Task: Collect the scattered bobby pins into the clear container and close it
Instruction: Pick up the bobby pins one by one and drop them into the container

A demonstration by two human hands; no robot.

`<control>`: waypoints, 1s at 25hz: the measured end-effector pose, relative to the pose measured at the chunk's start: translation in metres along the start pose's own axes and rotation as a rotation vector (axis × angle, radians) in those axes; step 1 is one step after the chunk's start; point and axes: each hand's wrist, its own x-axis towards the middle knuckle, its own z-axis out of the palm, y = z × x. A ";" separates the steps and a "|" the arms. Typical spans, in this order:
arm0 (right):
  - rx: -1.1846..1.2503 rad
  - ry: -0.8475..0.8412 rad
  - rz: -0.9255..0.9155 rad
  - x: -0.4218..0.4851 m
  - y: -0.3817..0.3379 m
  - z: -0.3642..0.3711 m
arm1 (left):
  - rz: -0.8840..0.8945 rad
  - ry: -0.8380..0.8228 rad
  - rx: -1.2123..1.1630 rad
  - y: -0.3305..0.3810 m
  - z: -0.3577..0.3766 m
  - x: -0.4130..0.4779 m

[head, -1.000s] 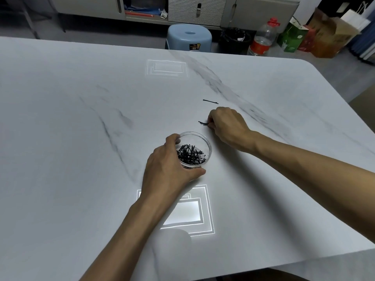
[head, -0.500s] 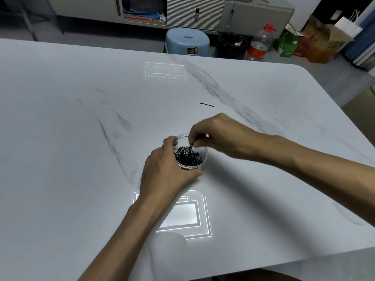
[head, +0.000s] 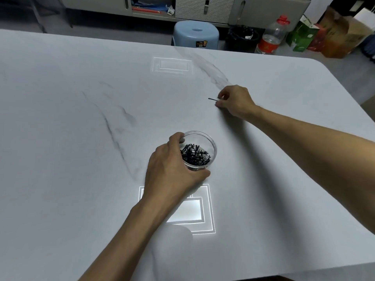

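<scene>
Right hand (head: 235, 102) now reaching to upper right of centre, fingertips pinching end of last loose pin (head: 212, 99), which is still lying on surface (head: 81, 138); half second ago it was dropping pin over container (head: 211, 142). Only this pin is remaining outside. Left hand (head: 172, 171) gripping container at centre, holding it steady. Container holding black pile of pins (head: 194, 156), open; no lid showing.

Right hand (head: 235, 103) — now at far pin (head: 212, 99)

No legible txt/labels anywhere.
</scene>
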 end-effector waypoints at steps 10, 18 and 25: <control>-0.035 -0.051 -0.169 -0.065 -0.007 -0.009 | 0.014 0.003 -0.013 0.004 0.001 -0.003; -0.070 -0.248 -0.593 -0.162 -0.050 -0.036 | 0.033 -0.039 -0.087 0.009 0.013 -0.014; 0.084 0.019 -0.050 -0.237 0.053 -0.089 | 0.046 -0.100 -0.124 0.017 0.017 -0.038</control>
